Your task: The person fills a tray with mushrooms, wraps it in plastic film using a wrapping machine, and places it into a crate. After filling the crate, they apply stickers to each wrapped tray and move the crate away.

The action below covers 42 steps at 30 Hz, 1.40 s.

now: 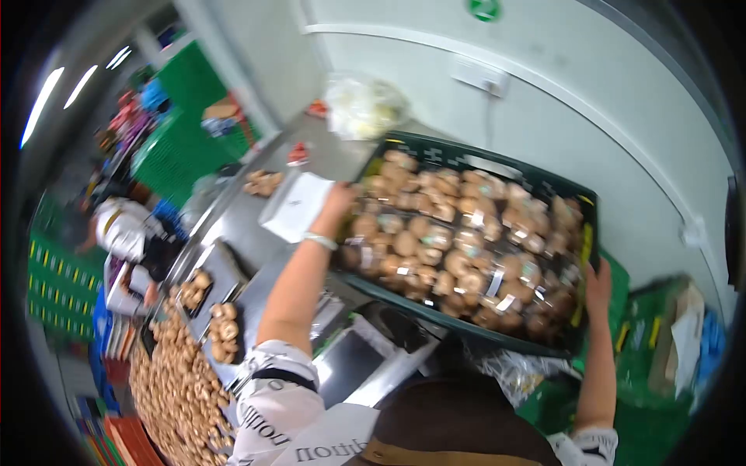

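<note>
Holding a dark green plastic crate (466, 150) of film-wrapped brown mushroom packs (466, 241) above the grey steel tabletop (242, 225), the left grip (339, 200) clasps one end rim and the right grip (598, 281) the opposite.

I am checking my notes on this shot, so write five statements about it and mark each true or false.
1. The left hand and right hand each hold an edge of the crate. True.
2. The crate is empty. False: it is full of wrapped mushroom packs.
3. Loose mushrooms lie in a heap at the lower left. True.
4. The crate is bright red. False: it is dark, nearly black.
5. Nobody else is in view. False: another person in a white top is at the left.
</note>
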{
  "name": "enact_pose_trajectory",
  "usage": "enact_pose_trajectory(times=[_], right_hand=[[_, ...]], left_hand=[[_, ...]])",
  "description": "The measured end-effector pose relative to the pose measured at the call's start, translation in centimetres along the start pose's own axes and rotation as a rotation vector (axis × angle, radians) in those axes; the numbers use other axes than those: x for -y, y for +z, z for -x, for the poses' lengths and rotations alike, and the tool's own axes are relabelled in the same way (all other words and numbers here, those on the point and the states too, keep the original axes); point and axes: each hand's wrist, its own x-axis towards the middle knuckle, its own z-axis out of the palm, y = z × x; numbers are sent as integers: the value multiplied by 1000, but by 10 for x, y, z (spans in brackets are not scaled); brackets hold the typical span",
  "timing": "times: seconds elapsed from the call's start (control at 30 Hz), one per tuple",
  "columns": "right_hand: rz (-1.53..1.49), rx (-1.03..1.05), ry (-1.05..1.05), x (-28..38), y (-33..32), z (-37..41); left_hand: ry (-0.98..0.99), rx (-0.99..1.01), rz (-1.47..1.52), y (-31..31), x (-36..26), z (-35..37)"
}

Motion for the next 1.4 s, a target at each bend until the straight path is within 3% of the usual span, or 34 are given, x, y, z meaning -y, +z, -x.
enact_pose_trajectory(times=[0.07, 0.17, 0.27, 0.33, 0.4, 0.47, 0.53, 0.67, 0.77, 0.8, 0.93, 0.97, 1.07, 1.13, 1.4], right_hand=[[-28, 21, 78, 41, -14, 5], [-134, 143, 219, 26, -8, 1], [-215, 43, 214, 35, -10, 7], [-423, 196, 425, 33, -11, 4], [-439, 148, 386, 29, -5, 7], [-452, 153, 421, 39, -14, 7], [-453, 133, 388, 28, -4, 8], [-591, 193, 510, 39, -20, 11], [-542, 168, 463, 34, -23, 15], [-466, 148, 410, 14, 5, 14], [-542, 190, 468, -7, 19, 22], [-593, -165, 353, 1, 15, 39], [-726, -46, 502, 41, -56, 90], [-750, -80, 525, 29, -95, 142], [-810, -542, 614, 28, -225, 378]], left_hand=[[9, -19, -90, 2, 5, -7], [-101, 24, -261, -7, 22, -16], [-332, 66, -139, -4, -6, -12], [-332, 90, -136, 0, -33, 0], [-227, 159, -199, -6, -19, -9], [-432, 140, -122, -14, 8, -32], [-412, 60, -382, -5, -9, -29], [-396, 101, -266, 17, -40, -25], [-305, 214, -211, 78, -79, -22], [-269, 264, -188, 100, -95, -19], [-138, 482, -107, 168, -153, 17], [-102, 538, -88, 179, -168, 26], [-38, 689, -34, 197, -201, 58], [18, 756, -20, 201, -230, 101], [217, 1101, 7, 214, -308, 271]])
